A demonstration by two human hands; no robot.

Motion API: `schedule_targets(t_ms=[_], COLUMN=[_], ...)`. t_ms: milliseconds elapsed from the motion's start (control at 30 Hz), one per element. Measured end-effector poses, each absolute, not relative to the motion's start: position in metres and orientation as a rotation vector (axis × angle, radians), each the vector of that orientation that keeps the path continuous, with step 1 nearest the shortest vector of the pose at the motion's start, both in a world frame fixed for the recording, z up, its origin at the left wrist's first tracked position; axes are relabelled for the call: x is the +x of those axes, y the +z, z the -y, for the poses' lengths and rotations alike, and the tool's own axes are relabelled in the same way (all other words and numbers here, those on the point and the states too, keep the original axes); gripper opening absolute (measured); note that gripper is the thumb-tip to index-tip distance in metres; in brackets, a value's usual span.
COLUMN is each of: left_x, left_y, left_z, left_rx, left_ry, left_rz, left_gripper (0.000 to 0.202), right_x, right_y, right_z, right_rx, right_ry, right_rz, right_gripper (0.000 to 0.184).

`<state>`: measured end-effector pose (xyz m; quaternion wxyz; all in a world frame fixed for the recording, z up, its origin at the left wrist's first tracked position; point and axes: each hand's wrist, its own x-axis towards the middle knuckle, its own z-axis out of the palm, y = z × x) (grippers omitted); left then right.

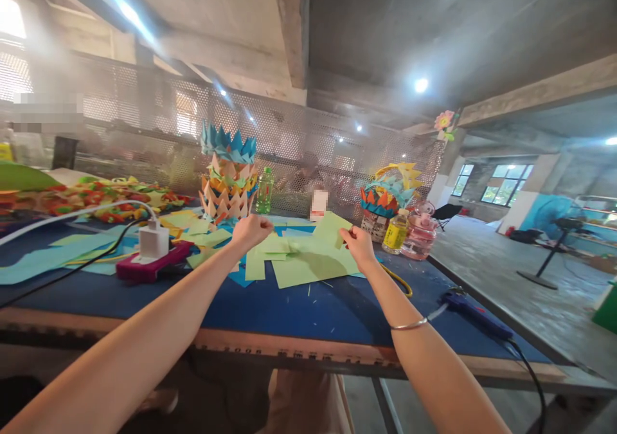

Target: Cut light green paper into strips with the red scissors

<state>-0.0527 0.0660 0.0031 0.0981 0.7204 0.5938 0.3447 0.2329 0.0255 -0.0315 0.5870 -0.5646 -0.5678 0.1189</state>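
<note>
My right hand (357, 246) pinches a light green sheet of paper (328, 227) by its right edge, the sheet tilted up above the table. Off to the left, my left hand (253, 231) is closed, with the fingers curled toward the middle; whatever it may hold is hidden. Below and between both hands lies a large light green paper sheet (308, 270). Smaller green paper pieces (274, 246) are stacked on its left side.
Stacked folded-paper crowns (226, 193) stand behind my left hand, beside a green bottle (265, 191). A purple power strip (149, 263) with a white charger sits left. At right are a yellow bottle (395, 231), a pink jug (418, 236) and a blue glue gun (477, 315).
</note>
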Motion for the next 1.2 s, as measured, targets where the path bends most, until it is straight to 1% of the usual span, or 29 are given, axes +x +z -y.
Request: schedule_targets(t_ms=[67,133,200,267,333,467,600,667,833,1100,1200], left_x=[-0.055,-0.054,-0.052,-0.05,-0.049,-0.046,-0.039,-0.034,-0.019,-0.008,-0.006], left_y=[-0.004,-0.012,-0.02,-0.024,-0.026,-0.023,-0.023,-0.023,-0.018,-0.013,-0.012], left_z=[-0.073,-0.077,-0.08,-0.082,-0.083,-0.081,-0.075,-0.071,-0.061,-0.044,-0.04], left_rx=[2.247,2.31,2.318,2.29,2.258,2.237,2.252,2.212,1.979,1.501,1.341], left_ry=[0.85,0.753,0.732,0.718,0.732,0.871,0.926,0.972,1.118,1.057,1.055], left_rz=[-1.77,-1.709,-1.643,-1.565,-1.49,-1.413,-1.326,-1.253,-1.005,-0.728,-0.703], left_gripper=[0.033,0.049,0.06,0.065,0.066,0.06,0.062,0.06,0.054,0.051,0.051], right_x=[0.231,0.228,0.226,0.224,0.223,0.22,0.214,0.21,0.203,0.192,0.188], right_y=[-0.034,-0.035,-0.036,-0.035,-0.035,-0.035,-0.035,-0.034,-0.029,-0.04,-0.044], right_z=[-0.026,-0.026,-0.025,-0.024,-0.023,-0.02,-0.016,-0.014,-0.009,-0.011,-0.012], right_rx=[-1.312,-1.31,-1.312,-1.316,-1.319,-1.312,-1.287,-1.264,-1.158,-1.043,-1.0], right_ry=[0.286,0.296,0.308,0.321,0.336,0.383,0.451,0.494,0.652,0.861,0.916], right_rz=[1.345,1.366,1.383,1.391,1.396,1.414,1.435,1.447,1.486,1.514,1.459], right_gripper=[0.029,0.029,0.028,0.029,0.029,0.028,0.027,0.028,0.031,0.039,0.047])
